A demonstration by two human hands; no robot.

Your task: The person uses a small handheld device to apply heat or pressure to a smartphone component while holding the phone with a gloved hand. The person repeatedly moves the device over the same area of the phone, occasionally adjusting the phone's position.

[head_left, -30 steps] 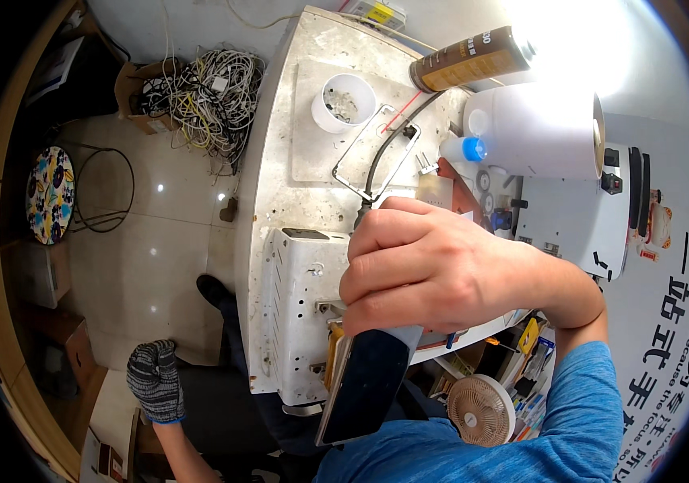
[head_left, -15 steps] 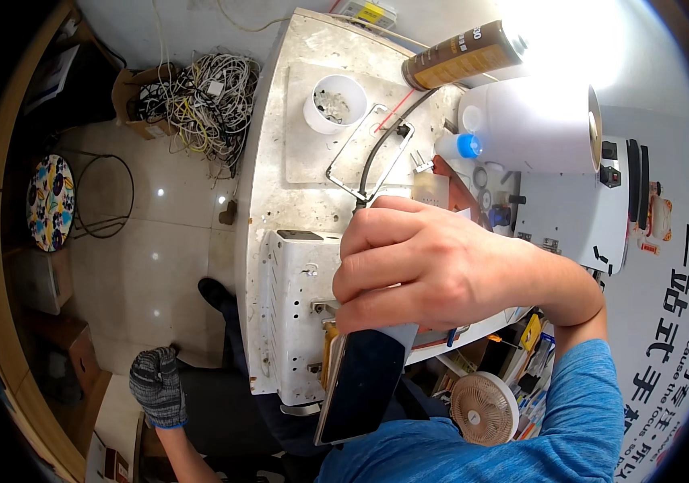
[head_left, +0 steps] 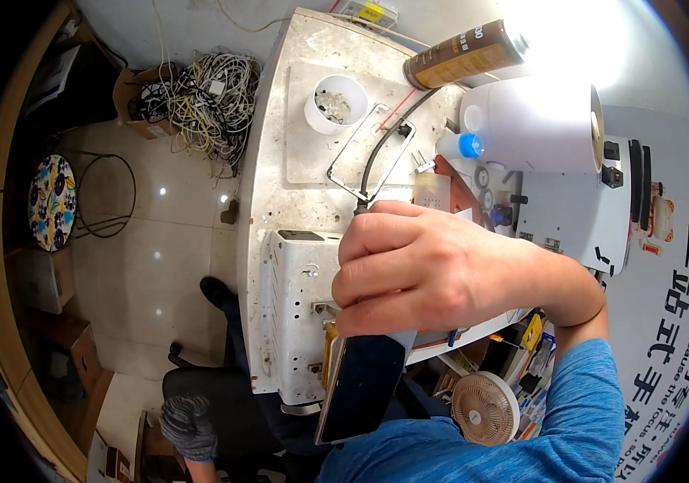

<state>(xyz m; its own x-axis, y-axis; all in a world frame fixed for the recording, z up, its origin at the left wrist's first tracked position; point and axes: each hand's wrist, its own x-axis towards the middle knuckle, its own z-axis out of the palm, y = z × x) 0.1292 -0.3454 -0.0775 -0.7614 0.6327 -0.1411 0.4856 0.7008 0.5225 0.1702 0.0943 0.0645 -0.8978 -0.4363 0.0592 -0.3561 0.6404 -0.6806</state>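
Observation:
My right hand (head_left: 421,266), bare, is closed in a fist over the white machine (head_left: 292,314) at the bench's front. A thick black cord (head_left: 378,153) runs into the top of this fist, so it grips a corded tool whose body the fingers hide. Just below the knuckles is a dark-screened phone (head_left: 361,382), tilted, its upper end covered by my hand. A yellow piece (head_left: 329,346) shows between phone and machine. Away at the lower left, over a black seat, my left hand (head_left: 188,428) wears a grey knit glove. Its fingers are curled in, with nothing seen in them.
On the bench (head_left: 268,193) lie a white tub (head_left: 335,105) of scraps and a thin phone frame (head_left: 336,165). Behind them are a brown spray can (head_left: 465,56), a blue-capped bottle (head_left: 468,146) and a white cylinder (head_left: 534,125). A small fan (head_left: 485,406) stands below the bench.
My gloved left hand has moved down and to the right, over the black seat. The right hand and the phone are almost where they were.

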